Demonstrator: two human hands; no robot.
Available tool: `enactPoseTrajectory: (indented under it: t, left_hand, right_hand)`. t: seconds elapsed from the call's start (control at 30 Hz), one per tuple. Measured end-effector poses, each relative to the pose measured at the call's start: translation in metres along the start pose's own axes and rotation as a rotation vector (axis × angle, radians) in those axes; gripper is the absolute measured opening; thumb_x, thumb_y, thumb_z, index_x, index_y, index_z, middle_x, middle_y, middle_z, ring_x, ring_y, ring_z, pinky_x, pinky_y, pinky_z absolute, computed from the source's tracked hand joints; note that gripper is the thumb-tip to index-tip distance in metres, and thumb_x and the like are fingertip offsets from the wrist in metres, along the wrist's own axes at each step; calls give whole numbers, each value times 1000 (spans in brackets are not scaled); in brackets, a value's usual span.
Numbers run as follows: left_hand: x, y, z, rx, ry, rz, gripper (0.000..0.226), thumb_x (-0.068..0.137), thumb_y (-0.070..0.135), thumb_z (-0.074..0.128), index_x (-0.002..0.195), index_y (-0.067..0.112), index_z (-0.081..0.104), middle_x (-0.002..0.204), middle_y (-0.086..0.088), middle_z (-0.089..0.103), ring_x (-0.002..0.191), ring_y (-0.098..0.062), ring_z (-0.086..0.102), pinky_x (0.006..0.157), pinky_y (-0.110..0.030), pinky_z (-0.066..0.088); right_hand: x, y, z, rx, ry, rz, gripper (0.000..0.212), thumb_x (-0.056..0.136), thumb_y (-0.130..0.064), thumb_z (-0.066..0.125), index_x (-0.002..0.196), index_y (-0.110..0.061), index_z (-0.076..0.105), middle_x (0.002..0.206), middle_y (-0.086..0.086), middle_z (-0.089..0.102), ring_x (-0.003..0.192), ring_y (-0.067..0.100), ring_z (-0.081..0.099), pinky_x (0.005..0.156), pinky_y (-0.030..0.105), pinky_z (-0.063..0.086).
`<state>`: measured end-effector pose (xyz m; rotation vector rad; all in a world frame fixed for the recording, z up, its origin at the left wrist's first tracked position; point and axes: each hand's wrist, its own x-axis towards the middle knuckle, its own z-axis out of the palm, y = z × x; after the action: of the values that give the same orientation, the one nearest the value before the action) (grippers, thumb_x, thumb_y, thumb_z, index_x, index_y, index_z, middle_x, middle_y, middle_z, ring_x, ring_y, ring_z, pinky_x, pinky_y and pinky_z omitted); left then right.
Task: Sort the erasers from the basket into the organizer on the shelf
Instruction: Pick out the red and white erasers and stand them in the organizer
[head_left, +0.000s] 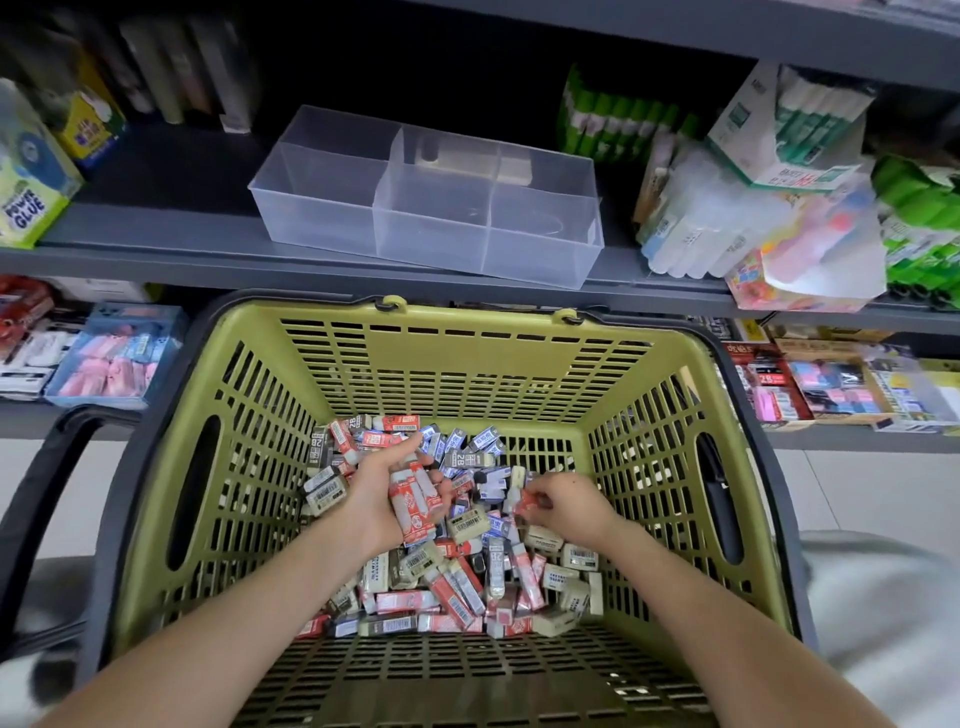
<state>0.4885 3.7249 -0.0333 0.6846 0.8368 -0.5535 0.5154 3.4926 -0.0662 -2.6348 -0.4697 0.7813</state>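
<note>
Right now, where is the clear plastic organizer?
In the head view, the clear plastic organizer sits top centre on the grey shelf, just beyond the green plastic basket, left of the pale bottles.

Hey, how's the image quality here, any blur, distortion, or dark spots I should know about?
Head view: the wide-angle lens bows the shelf edge and the basket rim; head view, the recess behind the organizer is deep in shadow; head view, packets at the right edge look smeared, while the erasers read clearly.
</note>
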Motion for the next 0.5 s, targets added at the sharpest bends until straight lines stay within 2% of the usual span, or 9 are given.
enactPoseTrajectory:
  t: [0.1,0.17,0.23,0.27,0.37,0.43,0.5]
  left_hand:
    - [-1,-4,5,-5,40,86,15,81,18,66,89,8,58,64,-11,62,59,-25,59,58,-33,52]
    - [0,-5,8,15,29,154,23,84,14,65,105,12,57,66,-11,63,60,-26,61,61,-35,50]
    - [-2,-6,12,73,-45,168,33,83,19,68,113,19,54,76,-13,66,64,-27,64,60,-34,51]
    - [-4,-7,14,108,-97,154,36,81,24,69,113,21,54,82,-13,67,67,-27,65,59,-33,52]
    - [-7,-13,18,210,-190,151,48,70,31,74,114,22,55,93,-11,66,69,-24,66,63,-35,54]
    - [-8,-14,19,223,-136,179,57,67,22,76,119,19,53,98,-13,67,65,-22,71,55,-32,56]
    - [-8,-11,17,202,-79,178,63,66,12,75,122,10,47,91,-13,69,56,-22,68,46,-27,52]
  right_hand:
    - [0,-15,-18,201,40,77,19,90,-32,59,84,-14,65,58,-6,50,44,-1,40,40,9,32]
    - [-2,-30,-30,435,125,108,26,87,-34,63,74,-12,63,58,-3,55,44,3,44,46,19,40]
    - [-7,-49,-38,761,171,128,18,84,-31,67,77,-14,66,68,-2,67,56,8,58,56,23,49]
    - [-9,-59,-39,864,164,108,14,83,-28,68,80,-14,68,73,-2,70,61,8,63,58,21,51]
    - [-11,-90,-33,869,70,1,5,80,-16,71,82,-15,67,77,2,70,60,10,66,56,19,54]
    - [-12,-102,-34,879,-80,-54,13,80,-11,71,92,-13,66,91,12,70,70,15,69,67,23,57]
    - [-15,-98,-45,975,-260,-76,23,82,-10,69,103,-18,65,101,8,71,87,16,69,77,20,55]
